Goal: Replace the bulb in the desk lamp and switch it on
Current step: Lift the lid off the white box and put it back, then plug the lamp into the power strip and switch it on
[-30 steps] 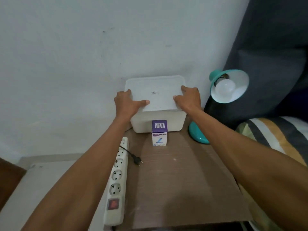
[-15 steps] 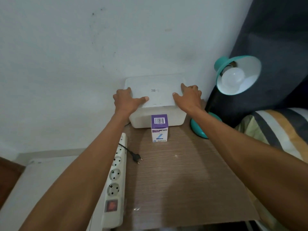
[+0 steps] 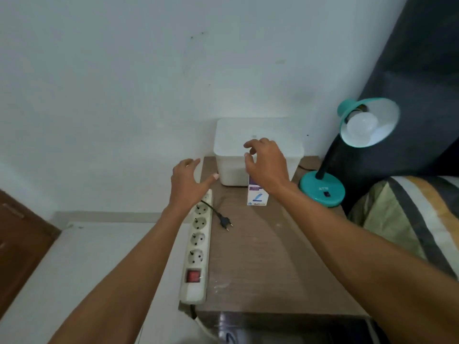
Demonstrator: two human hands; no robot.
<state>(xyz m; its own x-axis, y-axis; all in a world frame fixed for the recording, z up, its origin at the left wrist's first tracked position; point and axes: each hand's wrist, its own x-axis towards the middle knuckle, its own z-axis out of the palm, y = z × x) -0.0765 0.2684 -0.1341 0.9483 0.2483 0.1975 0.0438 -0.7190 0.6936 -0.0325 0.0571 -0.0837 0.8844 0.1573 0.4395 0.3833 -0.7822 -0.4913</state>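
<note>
- so both hands are up over the brown surface (image 3: 268,256), neither one holding anything
- left hand (image 3: 185,182) hangs over the surface's left edge, fingers spread, thumb pointing toward the white box (image 3: 231,155)
- right hand (image 3: 267,165) is in front of that white box, fingers curled loosely but apart, nothing pinched
- the small bulb carton (image 3: 257,197) stands upright right under the right wrist, top half hidden by the hand, just in front of the white box
- desk lamp (image 3: 323,188) sits at the back right corner, teal base on the surface, teal shade tipped toward the camera
- a round white bulb (image 3: 361,124) is in the shade, unlit
- white power strip (image 3: 197,247) runs along the left edge, red switch at the near end
- a loose black plug (image 3: 224,223) lies just beside it, not plugged in
- striped bedding (image 3: 409,219) on the right
</note>
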